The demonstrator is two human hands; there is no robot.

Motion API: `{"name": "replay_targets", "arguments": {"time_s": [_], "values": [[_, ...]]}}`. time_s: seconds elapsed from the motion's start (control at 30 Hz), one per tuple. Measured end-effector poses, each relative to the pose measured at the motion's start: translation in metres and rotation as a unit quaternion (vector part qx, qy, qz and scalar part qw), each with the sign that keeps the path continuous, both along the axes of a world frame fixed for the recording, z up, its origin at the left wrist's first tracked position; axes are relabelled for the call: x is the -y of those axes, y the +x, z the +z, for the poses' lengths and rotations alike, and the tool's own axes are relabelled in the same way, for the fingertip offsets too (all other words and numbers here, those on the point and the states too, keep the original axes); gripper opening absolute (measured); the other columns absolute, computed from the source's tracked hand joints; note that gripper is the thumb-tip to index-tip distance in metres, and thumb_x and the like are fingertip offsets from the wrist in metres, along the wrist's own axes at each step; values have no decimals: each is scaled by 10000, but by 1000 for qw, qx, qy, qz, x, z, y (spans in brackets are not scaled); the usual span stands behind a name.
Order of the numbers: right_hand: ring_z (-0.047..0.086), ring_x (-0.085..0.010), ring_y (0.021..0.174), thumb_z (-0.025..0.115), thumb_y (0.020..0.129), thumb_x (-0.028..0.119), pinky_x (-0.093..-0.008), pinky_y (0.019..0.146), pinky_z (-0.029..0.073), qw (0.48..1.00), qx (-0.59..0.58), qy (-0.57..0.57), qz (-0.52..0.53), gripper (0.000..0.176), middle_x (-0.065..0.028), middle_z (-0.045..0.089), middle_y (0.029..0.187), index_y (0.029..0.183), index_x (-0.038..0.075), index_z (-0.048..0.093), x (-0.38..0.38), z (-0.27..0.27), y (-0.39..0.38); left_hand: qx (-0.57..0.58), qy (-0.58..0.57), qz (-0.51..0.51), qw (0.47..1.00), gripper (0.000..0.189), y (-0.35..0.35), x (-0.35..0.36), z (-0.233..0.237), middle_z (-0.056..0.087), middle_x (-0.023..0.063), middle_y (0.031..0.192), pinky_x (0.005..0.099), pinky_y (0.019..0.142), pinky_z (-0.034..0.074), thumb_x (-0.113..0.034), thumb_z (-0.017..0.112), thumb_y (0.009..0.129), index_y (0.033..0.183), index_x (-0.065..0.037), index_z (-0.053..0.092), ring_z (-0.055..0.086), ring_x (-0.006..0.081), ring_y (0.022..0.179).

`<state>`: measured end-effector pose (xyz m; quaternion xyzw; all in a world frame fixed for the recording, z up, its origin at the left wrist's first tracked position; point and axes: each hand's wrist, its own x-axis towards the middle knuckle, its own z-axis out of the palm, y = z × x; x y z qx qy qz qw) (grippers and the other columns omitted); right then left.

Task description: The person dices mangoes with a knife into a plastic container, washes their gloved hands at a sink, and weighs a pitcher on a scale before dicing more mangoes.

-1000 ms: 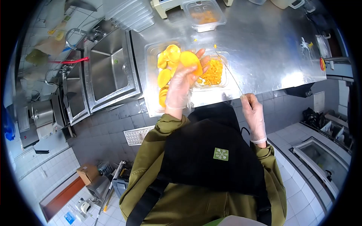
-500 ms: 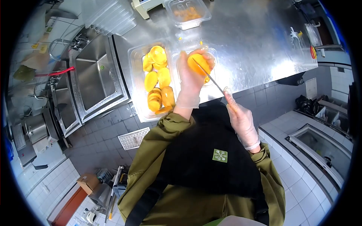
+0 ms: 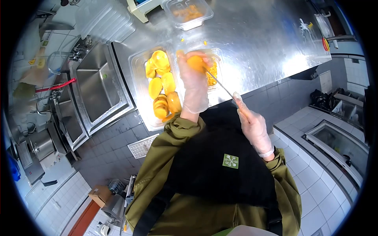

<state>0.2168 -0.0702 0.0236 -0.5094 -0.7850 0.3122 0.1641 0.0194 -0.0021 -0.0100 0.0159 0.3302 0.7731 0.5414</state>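
My gloved left hand (image 3: 193,86) is closed around a piece of mango (image 3: 195,63), tilted over a clear tub (image 3: 220,59). Small mango cubes (image 3: 213,74) lie in that tub, partly hidden by the hand. In my gloved right hand (image 3: 253,125) is a knife (image 3: 222,85), its handle mostly covered by the fingers. The blade points up and left, its tip at the right edge of the mango piece. To the left stands a long clear container (image 3: 135,74) with several peeled mango pieces (image 3: 160,60) in it.
A lidded clear tub (image 3: 189,25) with orange pieces stands at the back of the steel counter (image 3: 252,43). Beside it is a cream-coloured appliance (image 3: 143,10). Stacked clear containers (image 3: 103,19) and a steel sink (image 3: 96,82) are on the left.
My left hand has shifted left and turned the mango piece, so more cubes show in the tub. The knife tip now meets its right edge instead of lying across its face.
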Motion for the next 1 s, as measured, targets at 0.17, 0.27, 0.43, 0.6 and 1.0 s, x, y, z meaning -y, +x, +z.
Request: {"name": "replay_targets", "arguments": {"time_s": [0.17,0.27,0.43,0.6,1.0], "values": [[557,-314,555,578,807,72,-358,516,453,1000,-18,-14,2,440,-134,539,617,1216,223,523,4,9,12,5,19,-2,1000,498,-8,-5,-11,487,96,655,312,630,395,-417,272,937,785,-13,521,460,213,635],[559,-316,555,581,804,66,-352,517,455,999,-46,-22,12,441,-136,537,614,1217,212,523,0,21,5,10,5,-11,1000,490,-2,-5,-1,503,93,674,316,639,405,-408,276,936,817,-8,531,474,211,652],[559,-319,553,586,804,69,-353,513,454,999,-48,-10,17,430,-137,536,611,1210,199,530,-6,20,-2,28,34,-44,998,491,4,-4,4,520,92,692,316,664,412,-401,277,937,843,2,541,484,199,670],[561,-323,554,586,807,80,-361,509,455,999,-43,-9,13,414,-139,543,615,1200,201,537,-7,17,-4,37,49,-50,997,491,7,-4,1,516,91,681,312,671,405,-394,273,940,833,2,543,481,201,667],[570,-328,575,570,819,94,-360,534,467,999,13,-48,2,429,-147,558,639,1220,238,518,-1,20,11,7,39,-36,999,514,-8,-6,-8,489,77,650,313,642,394,-429,261,933,801,-13,531,461,200,635]]}}
